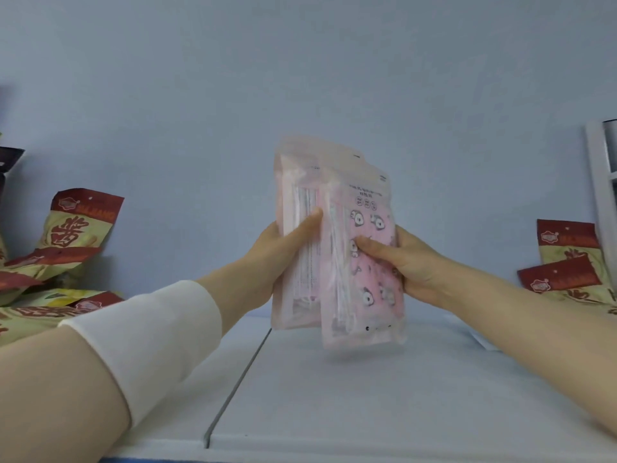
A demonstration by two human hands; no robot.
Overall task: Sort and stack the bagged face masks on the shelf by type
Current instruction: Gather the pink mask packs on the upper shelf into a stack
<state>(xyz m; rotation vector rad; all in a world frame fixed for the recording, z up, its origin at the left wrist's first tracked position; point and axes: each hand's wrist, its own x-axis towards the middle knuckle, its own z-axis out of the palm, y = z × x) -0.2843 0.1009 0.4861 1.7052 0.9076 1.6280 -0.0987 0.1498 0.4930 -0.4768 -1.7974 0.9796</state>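
Above the white shelf [367, 389], near its middle and just right of the dark seam [233, 379] between its two panels, a person held a small bundle of pink mask bags upright, their lower edges hanging just clear of the shelf. The left hand [277, 259] gripped the plain pink bag [297, 235] on the side of the bundle toward the seam, thumb across its front and the other fingers hidden behind it, so the hand was closed on that bag. The right hand [410, 262] held the printed pink bag [367, 262], the one with little cartoon faces, on the side away from the seam; its fingers [374, 248] were pressed onto the front of the bag and the thumb could not be seen. The two bags overlapped, the printed one in front. How many bags each hand held could not be told, as the plastic was blurred. Judging by the task, the step in hand looked like splitting the two kinds apart. To do that well, each hand should probably keep a firm pinch at mid-height, slide the printed bag sideways off the plain one instead of peeling it, and square the edges before laying either flat. Red and yellow snack packets [76, 228] lay piled far left of the seam, and more packets [567, 259] far right.
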